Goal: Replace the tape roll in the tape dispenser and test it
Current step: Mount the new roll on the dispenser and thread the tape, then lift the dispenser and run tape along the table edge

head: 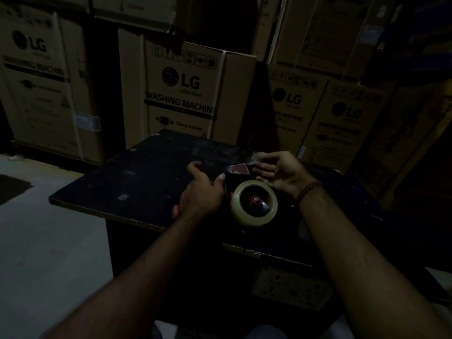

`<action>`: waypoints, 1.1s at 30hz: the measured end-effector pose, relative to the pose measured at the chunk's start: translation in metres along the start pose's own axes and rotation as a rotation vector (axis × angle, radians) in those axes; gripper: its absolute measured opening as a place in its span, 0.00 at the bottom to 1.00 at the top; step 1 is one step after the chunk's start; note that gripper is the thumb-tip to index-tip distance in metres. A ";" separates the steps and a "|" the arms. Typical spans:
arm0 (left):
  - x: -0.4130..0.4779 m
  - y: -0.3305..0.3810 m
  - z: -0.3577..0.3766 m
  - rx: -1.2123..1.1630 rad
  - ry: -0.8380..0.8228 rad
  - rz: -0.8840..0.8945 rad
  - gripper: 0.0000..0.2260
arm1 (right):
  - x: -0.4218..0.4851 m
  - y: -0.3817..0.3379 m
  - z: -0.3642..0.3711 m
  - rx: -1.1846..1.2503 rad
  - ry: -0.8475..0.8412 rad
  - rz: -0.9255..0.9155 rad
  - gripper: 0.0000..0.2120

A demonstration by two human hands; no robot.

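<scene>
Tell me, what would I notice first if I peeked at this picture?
Probably the pale tape roll with a red hub, sitting on the tape dispenser on the dark table. The left hand grips the dispenser while the open right hand reaches toward its front end. Behind the table stand big LG washing machine boxes.

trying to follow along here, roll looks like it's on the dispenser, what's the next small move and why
Probably pinch the tape's loose end with the right hand and draw it forward past the dispenser's front plate. The roll already sits on the red hub, the left hand grips the handle, and the open right hand hovers by the front. It is too dark to see the tape end itself.
</scene>
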State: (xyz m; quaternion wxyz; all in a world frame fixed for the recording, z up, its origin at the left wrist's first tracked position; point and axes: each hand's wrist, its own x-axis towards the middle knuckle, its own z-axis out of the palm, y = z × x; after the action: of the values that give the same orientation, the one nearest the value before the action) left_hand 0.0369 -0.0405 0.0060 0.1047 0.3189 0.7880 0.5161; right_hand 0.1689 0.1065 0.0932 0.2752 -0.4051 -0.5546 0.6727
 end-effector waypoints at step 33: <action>-0.123 0.044 0.033 -0.915 -0.458 -0.262 0.16 | -0.220 0.149 -0.004 -0.218 0.295 -0.367 0.17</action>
State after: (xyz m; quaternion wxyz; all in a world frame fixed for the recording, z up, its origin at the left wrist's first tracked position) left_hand 0.1660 -0.0798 0.0103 0.4664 0.2442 0.4723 0.7070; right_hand 0.2983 -0.1065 0.0016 0.4253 -0.4185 -0.6421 0.4813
